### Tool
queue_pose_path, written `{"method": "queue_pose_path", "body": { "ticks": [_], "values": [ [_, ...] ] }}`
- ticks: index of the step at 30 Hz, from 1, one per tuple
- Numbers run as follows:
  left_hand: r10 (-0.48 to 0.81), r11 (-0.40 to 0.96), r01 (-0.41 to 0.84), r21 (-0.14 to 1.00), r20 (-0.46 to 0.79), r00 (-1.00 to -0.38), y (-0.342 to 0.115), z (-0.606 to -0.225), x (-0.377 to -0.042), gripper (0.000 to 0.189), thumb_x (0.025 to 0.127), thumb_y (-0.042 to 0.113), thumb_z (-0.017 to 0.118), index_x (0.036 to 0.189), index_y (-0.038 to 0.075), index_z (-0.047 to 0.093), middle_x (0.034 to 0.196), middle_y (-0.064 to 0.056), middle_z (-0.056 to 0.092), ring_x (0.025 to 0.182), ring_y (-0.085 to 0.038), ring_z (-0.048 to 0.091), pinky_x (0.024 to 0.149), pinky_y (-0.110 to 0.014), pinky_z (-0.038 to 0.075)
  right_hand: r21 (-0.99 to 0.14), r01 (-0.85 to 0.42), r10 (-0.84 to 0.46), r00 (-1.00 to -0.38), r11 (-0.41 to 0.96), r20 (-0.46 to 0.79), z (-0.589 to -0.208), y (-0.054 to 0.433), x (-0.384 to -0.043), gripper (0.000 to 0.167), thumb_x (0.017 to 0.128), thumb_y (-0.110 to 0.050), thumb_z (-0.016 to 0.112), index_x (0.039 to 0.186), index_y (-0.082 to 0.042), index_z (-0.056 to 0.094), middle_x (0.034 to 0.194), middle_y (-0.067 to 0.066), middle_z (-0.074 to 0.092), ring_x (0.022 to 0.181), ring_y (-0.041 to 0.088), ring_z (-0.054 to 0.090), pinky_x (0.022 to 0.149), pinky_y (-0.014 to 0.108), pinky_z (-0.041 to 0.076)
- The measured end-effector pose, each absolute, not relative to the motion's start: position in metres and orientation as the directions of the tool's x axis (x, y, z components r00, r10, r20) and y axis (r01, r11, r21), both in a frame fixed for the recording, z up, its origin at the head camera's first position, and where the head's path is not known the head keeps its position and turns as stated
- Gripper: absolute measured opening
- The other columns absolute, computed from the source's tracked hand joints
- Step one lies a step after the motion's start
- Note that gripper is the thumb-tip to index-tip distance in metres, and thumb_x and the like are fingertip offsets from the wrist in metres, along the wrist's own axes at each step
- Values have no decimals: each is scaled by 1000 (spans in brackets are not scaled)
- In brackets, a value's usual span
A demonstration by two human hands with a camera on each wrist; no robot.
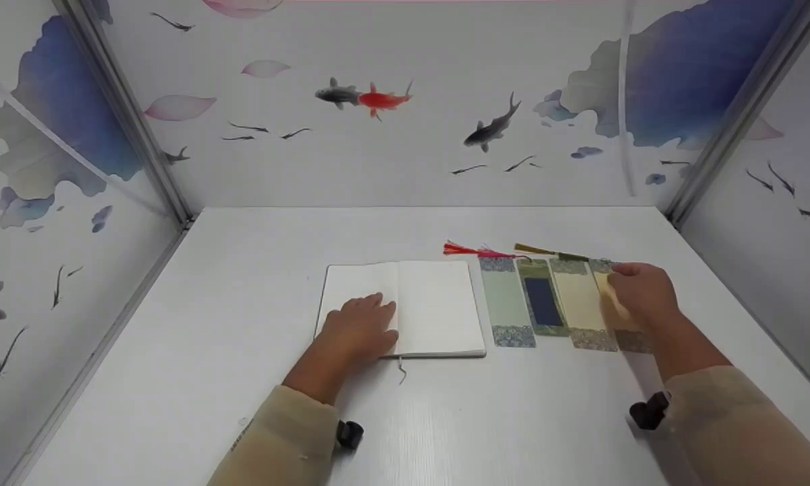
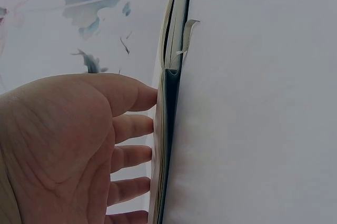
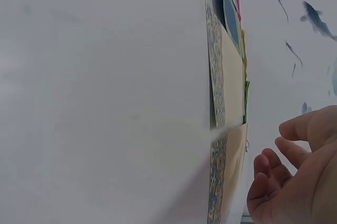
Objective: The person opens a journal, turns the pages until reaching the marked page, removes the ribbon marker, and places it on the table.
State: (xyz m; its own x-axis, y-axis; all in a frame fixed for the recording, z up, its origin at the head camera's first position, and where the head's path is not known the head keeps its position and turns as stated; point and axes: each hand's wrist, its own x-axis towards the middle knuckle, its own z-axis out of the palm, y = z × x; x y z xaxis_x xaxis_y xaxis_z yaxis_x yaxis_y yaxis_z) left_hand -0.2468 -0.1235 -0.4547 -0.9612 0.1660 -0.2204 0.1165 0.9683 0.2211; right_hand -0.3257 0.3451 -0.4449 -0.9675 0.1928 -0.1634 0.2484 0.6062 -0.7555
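Observation:
An open notebook (image 1: 439, 307) with blank pages lies flat, a thin ribbon (image 1: 401, 371) hanging from its spine. My left hand (image 1: 361, 327) rests on the left page, fingers extended; in the left wrist view its fingertips (image 2: 139, 124) meet the page. Right of the notebook several bookmarks lie in a row: a pale green one (image 1: 506, 297), a green one with a dark blue panel (image 1: 543, 302) and cream ones (image 1: 574, 297). My right hand (image 1: 644, 290) is over the top of the rightmost bookmark (image 1: 631, 331), its thumb and loosely bent fingers apart in the right wrist view.
A red tassel (image 1: 462, 250) and an olive-gold tassel (image 1: 540, 250) lie above the bookmarks. White panels with painted fish (image 1: 385, 100) stand behind and on both sides of the white table (image 1: 243, 270). Black wrist devices (image 1: 650, 410) show beside both sleeves.

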Motion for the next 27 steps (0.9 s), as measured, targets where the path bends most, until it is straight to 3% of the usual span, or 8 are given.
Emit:
{"method": "queue_pose_path", "body": {
  "ticks": [7, 16, 27],
  "values": [
    [169, 968, 121, 218, -216, -962, -124, -455, -247, 63, 109, 44, 49, 168, 22, 39, 178, -5, 31, 166, -33, 28, 129, -63, 31, -784, 186, 105, -983, 592, -154, -444, 309, -323, 58, 113, -32, 46, 162, 0, 43, 167, 30, 40, 153, 49, 42, 121, 60, 44],
    [162, 970, 115, 212, -221, -962, -123, -458, -249, 64, 109, 44, 49, 168, 22, 39, 178, -4, 31, 166, -32, 28, 129, -63, 32, -767, 196, 132, -981, 611, -146, -444, 257, -314, 53, 111, -35, 52, 158, -12, 53, 161, 20, 52, 147, 40, 51, 122, 57, 44],
    [160, 969, 107, 221, -235, -959, -123, -454, -248, 63, 110, 44, 50, 168, 22, 39, 178, -5, 30, 166, -33, 27, 130, -63, 30, -779, 51, -17, -997, 625, -80, -447, 195, -294, 48, 109, -32, 59, 153, -12, 60, 152, 16, 62, 143, 37, 56, 114, 54, 50]
  ]
}}
